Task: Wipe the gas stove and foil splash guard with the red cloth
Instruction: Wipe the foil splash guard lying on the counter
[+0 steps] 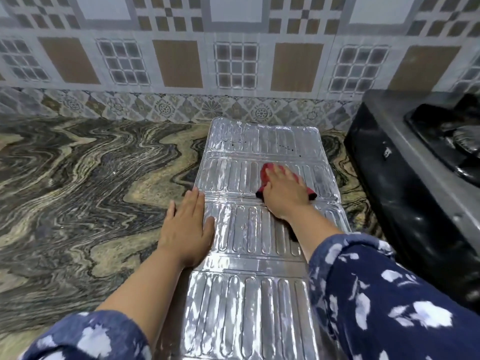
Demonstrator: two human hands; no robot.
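Note:
The silver foil splash guard (249, 229) lies flat on the marbled countertop, stretching from near the wall toward me. Dark specks dot its far panel. My right hand (284, 194) presses the red cloth (267, 174) onto the guard's second panel, with most of the cloth hidden under the palm. My left hand (188, 227) lies flat with fingers spread on the guard's left edge, partly on the counter, holding nothing. The black gas stove (415, 178) stands at the right, beside the guard.
The swirled grey and tan countertop (78, 190) spreads wide to the left. A patterned tiled wall (181, 61) rises behind the counter. The stove's burner and pan support (462, 141) sit at the far right edge.

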